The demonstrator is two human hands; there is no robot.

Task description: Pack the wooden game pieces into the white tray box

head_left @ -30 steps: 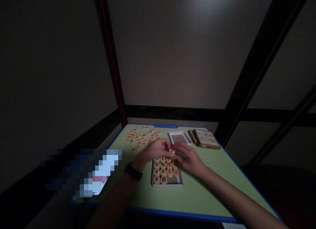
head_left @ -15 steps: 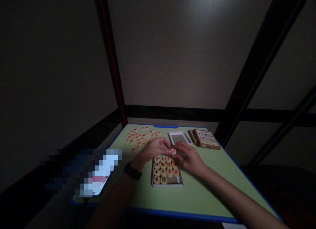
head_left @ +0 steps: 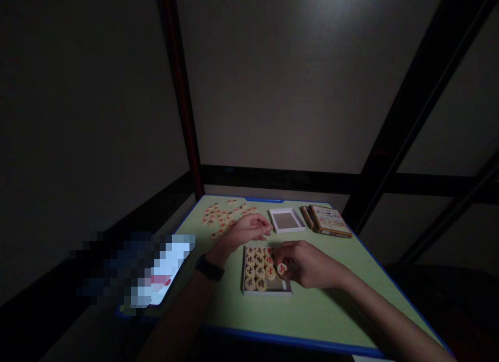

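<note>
My right hand (head_left: 302,264) pinches a round wooden xiangqi piece (head_left: 281,269) with a red character, over the right side of a shallow white box (head_left: 268,293). Rows of xiangqi pieces fill much of that box, black characters on the left and red ones further right; my fingers hide some of them. A bare patch of the box floor (head_left: 275,285) shows at its near right corner. Past the box's far edge, my left hand (head_left: 249,231) hovers with loosely bent fingers and nothing visible in it. A dark band (head_left: 210,268) circles the left wrist.
Loose xiangqi pieces (head_left: 220,216) lie scattered across the far left of the green table (head_left: 323,315). Behind the box sits a second white tray (head_left: 298,229). Printed game boxes (head_left: 331,220) are at the far right. A lit, partly blurred screen (head_left: 175,258) stands at the left edge.
My hands have parted. The right hand has brought the piece down and nearer over the box's right side; the left has let go of it and stays beyond the box.
</note>
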